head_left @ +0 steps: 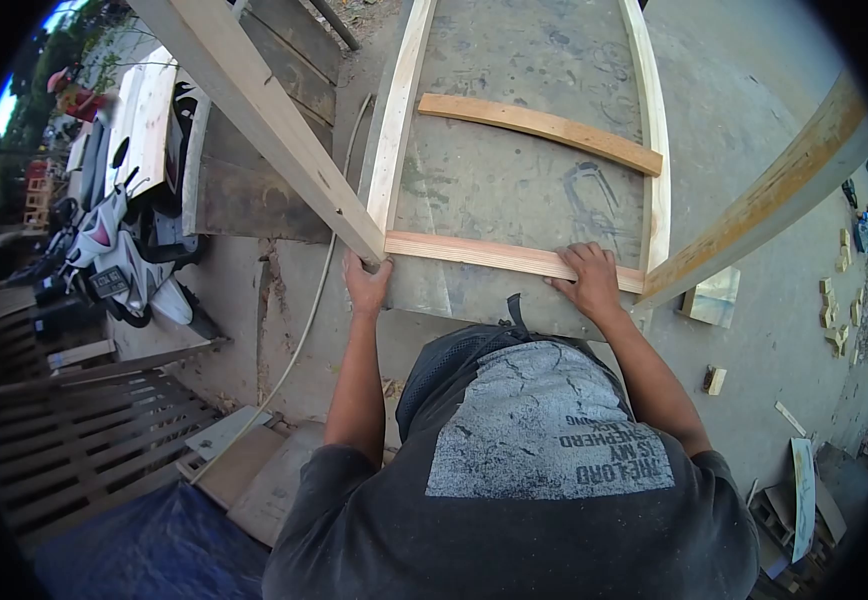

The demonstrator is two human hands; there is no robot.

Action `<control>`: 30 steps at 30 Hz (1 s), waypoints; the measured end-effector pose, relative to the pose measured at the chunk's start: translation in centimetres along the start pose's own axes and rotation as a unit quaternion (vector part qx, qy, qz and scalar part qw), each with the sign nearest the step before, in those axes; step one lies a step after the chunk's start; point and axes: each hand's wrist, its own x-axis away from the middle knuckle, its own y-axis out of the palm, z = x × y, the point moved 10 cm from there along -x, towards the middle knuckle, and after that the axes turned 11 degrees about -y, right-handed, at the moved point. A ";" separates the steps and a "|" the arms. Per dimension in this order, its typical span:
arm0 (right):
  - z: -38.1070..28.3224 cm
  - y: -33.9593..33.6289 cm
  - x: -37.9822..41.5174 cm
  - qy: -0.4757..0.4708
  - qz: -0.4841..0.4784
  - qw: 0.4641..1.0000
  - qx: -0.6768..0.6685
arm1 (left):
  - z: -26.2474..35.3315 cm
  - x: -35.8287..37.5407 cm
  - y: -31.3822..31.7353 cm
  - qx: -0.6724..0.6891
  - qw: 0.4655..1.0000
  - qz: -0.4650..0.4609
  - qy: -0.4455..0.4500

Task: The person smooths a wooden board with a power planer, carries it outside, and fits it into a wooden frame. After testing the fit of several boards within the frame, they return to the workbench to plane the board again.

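My left hand (366,288) is wrapped round the near corner of a wooden frame, where an upright post (274,130) meets the end rail (474,252). Farther right, my right hand (591,278) grips that same reddish end rail, fingers curled over its top edge. Two pale side rails, the left one (404,120) and the right one (656,130), run away from me. A loose-looking brown slat (539,130) lies across between them, its right end on the right rail. A second post (774,200) rises at the right corner.
The frame rests on a worn work table (524,200). A hose (309,310) runs along the floor at left. Beyond it stand a white motorcycle (109,240) and a slatted pallet (84,430). Wood offcuts (712,296) lie on the concrete at right.
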 end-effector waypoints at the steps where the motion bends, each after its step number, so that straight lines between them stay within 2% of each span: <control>1: 0.0 0.1 0.1 0.001 0.001 1.000 -0.005 | -0.1 0.0 0.0 0.000 1.000 0.000 0.000; 10: 0.2 0.2 0.2 0.004 0.003 1.000 -0.014 | -0.4 -0.3 0.0 0.016 1.000 0.012 0.007; 13: 0.2 -0.1 0.0 0.004 0.003 1.000 -0.013 | -1.2 -0.6 0.3 0.053 0.998 -0.005 -0.012; 15: 0.2 -0.3 -0.1 0.000 0.007 1.000 -0.012 | -2.3 -1.2 0.6 0.151 0.987 -0.011 -0.058; 16: 0.2 -0.3 -0.2 -0.002 0.007 1.000 -0.013 | -1.9 -1.2 0.8 0.150 0.987 -0.012 -0.058; 21: 0.3 -0.2 -0.1 -0.001 0.005 1.000 -0.011 | -2.0 -0.4 0.9 0.062 0.979 0.118 -0.154; 24: 0.6 -0.1 0.0 0.016 -0.005 1.000 -0.009 | -1.6 0.0 1.1 0.037 0.973 0.138 -0.182; 25: 0.5 -0.1 0.0 0.007 -0.001 1.000 -0.016 | -1.6 0.0 1.8 0.040 0.975 0.128 -0.179; 27: 0.7 -0.2 0.1 0.006 0.004 1.000 -0.017 | -0.5 0.5 0.3 0.002 0.964 0.221 -0.150; 30: 0.6 0.0 0.1 0.003 0.006 1.000 -0.012 | -0.9 0.6 0.9 -0.010 0.959 0.208 -0.195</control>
